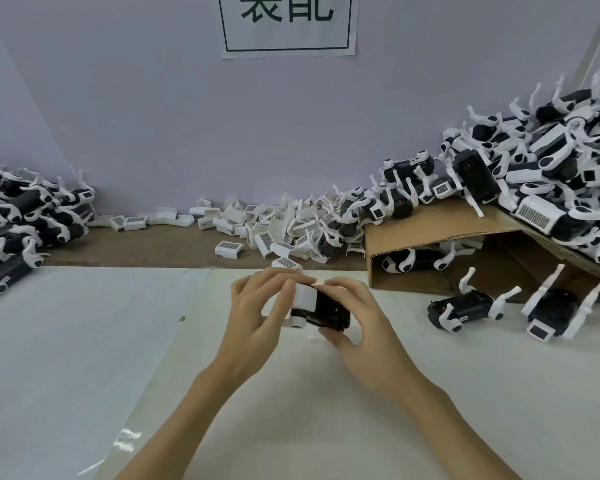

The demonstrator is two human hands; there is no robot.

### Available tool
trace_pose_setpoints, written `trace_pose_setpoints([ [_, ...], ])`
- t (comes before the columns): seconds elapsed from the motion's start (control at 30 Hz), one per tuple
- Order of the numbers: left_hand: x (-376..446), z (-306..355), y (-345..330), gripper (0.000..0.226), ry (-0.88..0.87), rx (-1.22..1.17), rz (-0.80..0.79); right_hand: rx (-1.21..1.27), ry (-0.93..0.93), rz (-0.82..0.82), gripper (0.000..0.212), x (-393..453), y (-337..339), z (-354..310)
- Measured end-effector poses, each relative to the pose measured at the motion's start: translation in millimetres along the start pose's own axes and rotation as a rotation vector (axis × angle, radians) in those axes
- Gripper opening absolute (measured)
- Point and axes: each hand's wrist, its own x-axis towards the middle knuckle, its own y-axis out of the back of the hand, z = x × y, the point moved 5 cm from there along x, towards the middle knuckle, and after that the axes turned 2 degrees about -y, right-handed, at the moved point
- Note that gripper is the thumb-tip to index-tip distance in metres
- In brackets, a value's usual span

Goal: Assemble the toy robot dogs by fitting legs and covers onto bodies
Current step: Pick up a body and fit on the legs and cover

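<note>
I am watching the left hand (257, 303) pressing a white cover (305, 296) onto the black body (329, 311), while the right hand (352, 315) is gripping that body, just above the table (84, 341) at centre. Cover going on; legs unclear. At 3 o'clock, two legged dogs (465, 308) are lying. Loose covers (264, 223) at 12, piles at 9 and 2: too many to count.

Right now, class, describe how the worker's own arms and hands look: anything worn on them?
Both forearms are bare up to the picture's lower edge: no sleeves show. The left hand and right hand wear no gloves. No rings, watch or bracelet show, and the fingernails look short and plain.
</note>
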Motion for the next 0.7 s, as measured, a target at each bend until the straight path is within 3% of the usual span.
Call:
trace_pose_setpoints([
  [0.07,-5,-1,0,0.04,-0.034,0.127,0.038,-0.055,0.015,0.01,0.07,-3,-3,-2],
  [0.17,-5,-5,-4,0.022,0.052,0.037,0.168,-0.132,0.105,0.01,0.069,-5,-12,-12],
  [0.23,-1,-9,0,0.024,0.099,-0.04,0.3,-0.132,0.125,0.005,0.067,-7,-20,-18],
  [0.4,1,-47,18,0.05,0.415,-0.38,0.47,-0.013,-0.147,-0.081,0.087,-7,-30,-10],
  [0.57,3,-55,20,0.055,0.454,-0.381,0.445,0.052,-0.196,-0.051,0.045,-12,-39,-13],
  [0.7,3,-48,10,0.067,0.503,-0.479,0.341,0.065,-0.158,0.08,0.052,-8,-24,-15],
])
